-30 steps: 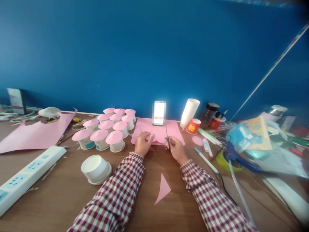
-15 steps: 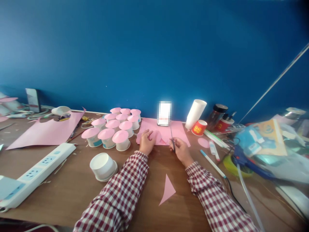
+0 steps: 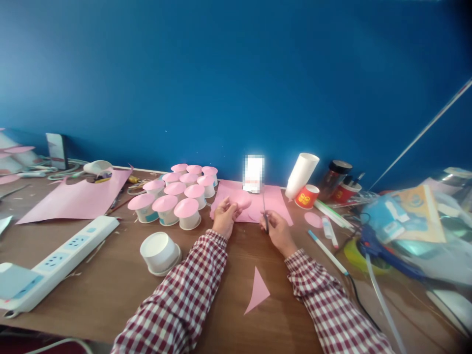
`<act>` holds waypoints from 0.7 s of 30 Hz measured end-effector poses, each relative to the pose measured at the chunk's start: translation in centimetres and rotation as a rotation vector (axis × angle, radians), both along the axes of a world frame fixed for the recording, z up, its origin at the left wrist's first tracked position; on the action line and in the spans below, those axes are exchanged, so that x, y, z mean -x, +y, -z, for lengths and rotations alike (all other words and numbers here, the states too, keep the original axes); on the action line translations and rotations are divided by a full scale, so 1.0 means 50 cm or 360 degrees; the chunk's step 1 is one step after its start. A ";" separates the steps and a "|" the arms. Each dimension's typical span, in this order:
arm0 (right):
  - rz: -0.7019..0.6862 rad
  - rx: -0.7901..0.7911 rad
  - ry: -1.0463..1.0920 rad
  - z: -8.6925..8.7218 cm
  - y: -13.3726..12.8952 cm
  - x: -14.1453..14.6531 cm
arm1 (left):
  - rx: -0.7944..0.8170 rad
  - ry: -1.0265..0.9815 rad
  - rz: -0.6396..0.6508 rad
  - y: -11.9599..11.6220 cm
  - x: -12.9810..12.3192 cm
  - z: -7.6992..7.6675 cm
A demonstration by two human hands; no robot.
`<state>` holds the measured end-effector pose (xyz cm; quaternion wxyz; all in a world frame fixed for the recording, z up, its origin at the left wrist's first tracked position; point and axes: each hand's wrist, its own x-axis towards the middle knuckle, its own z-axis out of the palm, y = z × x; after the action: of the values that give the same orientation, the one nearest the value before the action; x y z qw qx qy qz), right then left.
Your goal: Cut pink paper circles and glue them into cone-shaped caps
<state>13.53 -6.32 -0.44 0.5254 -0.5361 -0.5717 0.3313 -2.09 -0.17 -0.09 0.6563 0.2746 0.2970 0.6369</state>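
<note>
Between its thumb and fingers, my left hand (image 3: 225, 219) pinches a pink paper disc (image 3: 241, 199), which is held a little above the pink sheet (image 3: 278, 199) by the wall. My right hand (image 3: 277, 227) is closed round the handles of a pair of scissors (image 3: 265, 216), blades pointing up toward the wall. The scissors are apart from the disc. A pink paper offcut (image 3: 258, 290) lies on the table between my forearms. Left of my left hand stand several white cups topped with pink discs (image 3: 186, 208).
A stack of upturned white cups (image 3: 158, 248) sits by my left forearm, with a power strip (image 3: 73, 250) further left. To the right are a red cup (image 3: 307, 196), a loose pink disc (image 3: 313, 220), a marker (image 3: 328, 251) and a blue glue gun (image 3: 387, 258). A lit phone (image 3: 253, 173) leans on the wall.
My left hand has lifted the pink disc off the sheet and tilted it into view. The scissors stay in my right hand, almost in place. The whole view has shifted slightly.
</note>
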 end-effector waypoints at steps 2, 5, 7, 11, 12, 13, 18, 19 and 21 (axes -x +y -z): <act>-0.0023 -0.0045 -0.0117 -0.006 -0.006 0.007 | 0.0081 -0.0094 -0.0012 0.001 0.002 -0.001; -0.0098 -0.0065 -0.0242 -0.008 -0.012 0.014 | 0.0184 -0.0155 -0.0012 0.005 0.011 -0.003; -0.0144 -0.0038 -0.0283 -0.004 -0.012 0.015 | 0.0232 -0.0165 -0.0005 0.006 0.016 -0.005; -0.0237 0.0018 -0.0256 0.006 -0.009 0.011 | 0.0240 -0.0181 0.0004 0.005 0.020 -0.010; -0.0255 0.0029 -0.0238 0.007 -0.008 0.009 | 0.0237 -0.0190 0.0014 0.005 0.020 -0.011; -0.0268 0.0042 -0.0224 0.007 -0.007 0.008 | 0.0237 -0.0200 0.0026 0.006 0.021 -0.011; -0.0351 0.0106 -0.0229 0.002 -0.006 0.005 | 0.0279 -0.0220 0.0031 0.010 0.021 -0.005; -0.0370 0.0119 -0.0230 0.002 -0.006 0.005 | 0.0278 -0.0193 0.0034 0.010 0.019 -0.004; -0.0381 0.0141 -0.0232 0.002 -0.006 0.003 | 0.0247 -0.0115 0.0052 0.008 0.014 -0.002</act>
<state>13.36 -6.61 -0.54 0.4150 -0.5093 -0.6531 0.3767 -2.81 0.23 0.00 0.6961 0.2046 0.3172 0.6107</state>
